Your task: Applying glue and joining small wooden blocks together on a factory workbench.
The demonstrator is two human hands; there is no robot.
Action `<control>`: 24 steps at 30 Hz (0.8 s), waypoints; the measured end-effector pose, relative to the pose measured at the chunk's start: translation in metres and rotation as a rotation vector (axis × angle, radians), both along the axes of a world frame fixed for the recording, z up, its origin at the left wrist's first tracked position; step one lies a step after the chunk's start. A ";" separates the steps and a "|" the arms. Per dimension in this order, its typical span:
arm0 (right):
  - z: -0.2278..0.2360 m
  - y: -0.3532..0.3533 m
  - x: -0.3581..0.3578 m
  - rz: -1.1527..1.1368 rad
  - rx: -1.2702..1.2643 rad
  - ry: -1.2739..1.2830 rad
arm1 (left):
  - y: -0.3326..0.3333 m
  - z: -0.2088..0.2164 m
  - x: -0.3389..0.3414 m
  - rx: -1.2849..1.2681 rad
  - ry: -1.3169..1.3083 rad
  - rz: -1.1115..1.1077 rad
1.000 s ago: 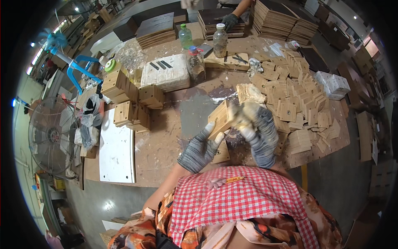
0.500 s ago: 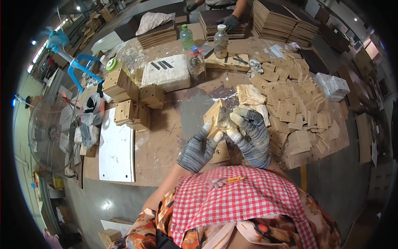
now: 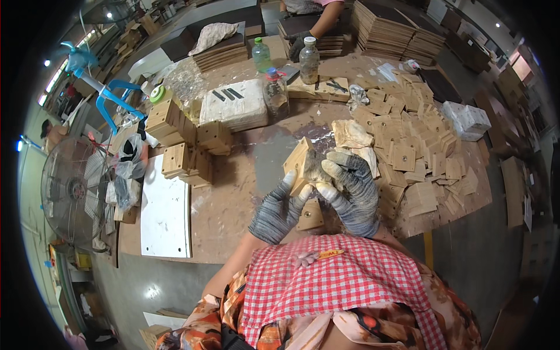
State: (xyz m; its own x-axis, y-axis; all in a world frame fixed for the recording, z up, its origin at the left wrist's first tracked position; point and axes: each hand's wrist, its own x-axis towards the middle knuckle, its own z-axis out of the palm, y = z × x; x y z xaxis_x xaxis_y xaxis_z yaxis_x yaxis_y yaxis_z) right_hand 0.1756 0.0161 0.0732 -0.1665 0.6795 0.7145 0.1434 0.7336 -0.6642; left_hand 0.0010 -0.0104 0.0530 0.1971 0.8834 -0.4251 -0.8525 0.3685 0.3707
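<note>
My left hand (image 3: 274, 211), in a grey knit glove, grips a small wooden block (image 3: 297, 161) by its lower end, with the thumb along its side. In my gloved right hand (image 3: 357, 197) is a stained, crumpled rag (image 3: 315, 169), pinched between thumb and fingers against the block's right face. Below the hands, near the table's front edge, lies another wooden piece (image 3: 311, 216) with a hole in it. A cream cloth (image 3: 352, 134) lies just beyond my right hand. Part of the held block is hidden behind the rag and fingers.
Loose wooden pieces (image 3: 404, 157) spread over the table's right side. Stacked blocks (image 3: 169, 123) and a white board (image 3: 166, 216) are on the left. Bottles (image 3: 309, 63) and a white wrapped bundle (image 3: 233, 105) stand farther back. Across the table, a co-worker's gloved hand (image 3: 298, 44) rests by stacked panels.
My hands, the block and the rag stay almost in place. Across the table, the co-worker's gloved hand has moved left, to beside the clear bottle.
</note>
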 end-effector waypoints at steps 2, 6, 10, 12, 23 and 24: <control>-0.003 0.001 0.006 -0.096 0.013 -0.141 | 0.000 0.001 -0.001 0.007 -0.034 -0.018; -0.030 0.010 0.021 -0.113 -0.188 -0.048 | 0.001 0.002 -0.006 0.014 -0.058 -0.034; -0.052 0.006 0.034 -0.143 -0.339 0.051 | 0.004 0.009 -0.013 0.197 0.218 0.056; -0.060 0.005 0.035 -0.088 -0.530 0.223 | 0.004 0.000 -0.018 0.244 0.317 0.109; -0.074 -0.004 0.030 -0.017 -0.647 0.221 | 0.001 -0.009 -0.026 0.286 0.289 0.105; -0.075 -0.004 0.029 -0.004 -0.649 0.218 | 0.001 -0.009 -0.028 0.280 0.261 0.110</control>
State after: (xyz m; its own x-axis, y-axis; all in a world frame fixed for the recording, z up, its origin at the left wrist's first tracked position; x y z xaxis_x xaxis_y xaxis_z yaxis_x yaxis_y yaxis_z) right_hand 0.2049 0.0121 -0.0018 -0.0617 0.9818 0.1795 -0.0416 0.1772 -0.9833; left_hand -0.0271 -0.0099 0.0440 0.0118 0.9821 -0.1882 -0.7450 0.1341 0.6535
